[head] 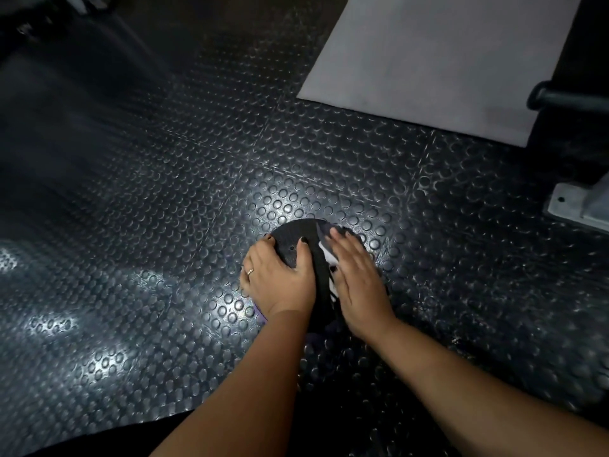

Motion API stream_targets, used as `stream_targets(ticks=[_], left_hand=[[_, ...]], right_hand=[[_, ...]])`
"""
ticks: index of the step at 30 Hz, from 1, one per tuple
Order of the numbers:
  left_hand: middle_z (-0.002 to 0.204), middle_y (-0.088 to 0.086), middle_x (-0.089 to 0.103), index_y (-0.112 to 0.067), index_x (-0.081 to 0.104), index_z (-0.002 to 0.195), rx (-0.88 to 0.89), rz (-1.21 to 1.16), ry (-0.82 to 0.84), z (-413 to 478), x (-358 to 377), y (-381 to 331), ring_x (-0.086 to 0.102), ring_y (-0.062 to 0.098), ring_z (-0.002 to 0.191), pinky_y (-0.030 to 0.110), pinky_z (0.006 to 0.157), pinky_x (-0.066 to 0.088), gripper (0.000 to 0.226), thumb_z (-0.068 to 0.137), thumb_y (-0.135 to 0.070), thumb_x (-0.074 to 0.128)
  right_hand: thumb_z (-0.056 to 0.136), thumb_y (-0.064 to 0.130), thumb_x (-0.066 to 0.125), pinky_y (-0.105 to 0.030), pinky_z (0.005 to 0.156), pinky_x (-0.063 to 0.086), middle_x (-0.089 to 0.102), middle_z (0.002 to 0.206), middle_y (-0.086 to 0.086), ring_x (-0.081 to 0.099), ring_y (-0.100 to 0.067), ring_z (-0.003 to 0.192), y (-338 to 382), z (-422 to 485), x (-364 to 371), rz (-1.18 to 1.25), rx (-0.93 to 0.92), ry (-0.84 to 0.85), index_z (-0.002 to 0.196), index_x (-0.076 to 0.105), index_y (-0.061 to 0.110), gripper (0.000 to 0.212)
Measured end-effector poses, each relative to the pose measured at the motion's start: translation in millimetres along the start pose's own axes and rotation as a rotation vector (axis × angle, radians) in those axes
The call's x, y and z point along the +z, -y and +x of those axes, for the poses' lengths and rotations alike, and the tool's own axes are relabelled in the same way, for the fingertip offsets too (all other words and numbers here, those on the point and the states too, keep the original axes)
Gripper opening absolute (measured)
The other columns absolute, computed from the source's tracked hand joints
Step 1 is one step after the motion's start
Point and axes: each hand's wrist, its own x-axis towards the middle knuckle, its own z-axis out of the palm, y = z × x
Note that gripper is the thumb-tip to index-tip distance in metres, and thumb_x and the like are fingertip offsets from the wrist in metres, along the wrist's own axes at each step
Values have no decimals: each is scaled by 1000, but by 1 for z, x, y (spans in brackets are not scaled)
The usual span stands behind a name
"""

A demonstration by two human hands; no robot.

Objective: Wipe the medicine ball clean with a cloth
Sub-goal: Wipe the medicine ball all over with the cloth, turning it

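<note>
The medicine ball [296, 242] sits on the bumpy floor [164, 192]. The left hand [280, 278] grips its side, and the right hand [356, 275] lies flat, pressing the cloth [326, 250] on it. It looks heavy and might roll, so hold both sides.

Dim overall, lit as if by one narrow beam from above the hands. Brightest pool on the studded floor [283, 209] just beyond the fingertips, with glare on the studs. Second sheen far left of the fingers. Deep shadow below the wrists. Soft blur and stretching toward all edges.
</note>
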Motion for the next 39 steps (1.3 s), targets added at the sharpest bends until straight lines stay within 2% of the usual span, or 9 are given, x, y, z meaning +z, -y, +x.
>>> stream_targets(ticks=[5, 10, 14, 18, 20, 24, 27, 30, 39], left_hand=[[117, 5, 60, -13, 56, 113, 6, 10, -56, -24, 4, 1, 49, 29, 119, 54, 102, 39, 61, 78, -62, 44], [110, 5, 63, -12, 60, 106, 57, 30, -119, -31, 11, -11, 54, 28, 110, 50, 99, 40, 59, 77, -61, 47], [112, 2, 63, -15, 59, 108, 59, 18, -86, -24, 10, -18, 54, 26, 114, 47, 102, 36, 57, 78, -62, 44], [117, -2, 59, -19, 56, 113, -11, 25, -17, -12, 6, -23, 47, 21, 121, 44, 107, 28, 50, 84, -59, 48], [117, -4, 57, -20, 54, 111, -62, 2, 5, -4, 4, -27, 46, 20, 122, 46, 110, 27, 41, 89, -55, 54], [118, -3, 58, -19, 55, 114, -82, -21, 10, 4, -1, -26, 45, 21, 124, 48, 112, 27, 40, 91, -53, 55], [119, -3, 58, -19, 56, 115, -83, -22, 20, 12, -5, -22, 46, 20, 122, 50, 110, 29, 41, 91, -53, 56], [117, -6, 58, -21, 55, 113, -95, -40, 40, 19, -7, -21, 47, 19, 120, 50, 109, 29, 40, 91, -54, 55], [112, -7, 56, -22, 55, 112, -144, -56, 56, 22, -7, -29, 48, 19, 119, 47, 107, 27, 39, 90, -54, 54]], right_hand=[[100, 28, 40, -31, 93, 40, 60, 130, -6, 51, -26, 121, 4, 93, -2, -23, 230, 241, 125, 59, 18, 34], [99, 27, 42, -30, 86, 39, 60, 124, -13, 53, -30, 116, -12, 136, -5, -20, 442, 489, 116, 63, 10, 32], [97, 27, 39, -34, 71, 36, 63, 103, -16, 57, -31, 99, -11, 102, -12, 14, 433, 196, 88, 58, 14, 24], [94, 32, 27, -28, 110, 28, 46, 144, -1, 37, -15, 134, -2, 18, -3, 69, 270, -135, 139, 46, 16, 51], [96, 27, 29, -27, 115, 21, 36, 151, 0, 28, -13, 139, 1, -26, 9, 74, 217, -233, 140, 42, 15, 47], [93, 16, 38, -23, 108, 31, 45, 140, 3, 39, -10, 128, -8, -67, 18, 143, 185, -310, 120, 55, 11, 32], [98, 16, 40, -16, 91, 44, 58, 122, -2, 55, -17, 112, -8, -46, -4, 322, 396, -383, 122, 57, 12, 30], [96, 4, 49, 7, 82, 28, 51, 123, -10, 49, -14, 106, -10, -8, -36, 288, 547, -577, 125, 56, 3, 30], [93, -2, 45, -16, 104, 27, 57, 132, -6, 47, -21, 125, -2, 47, -9, 101, 258, -160, 129, 58, 12, 41]])
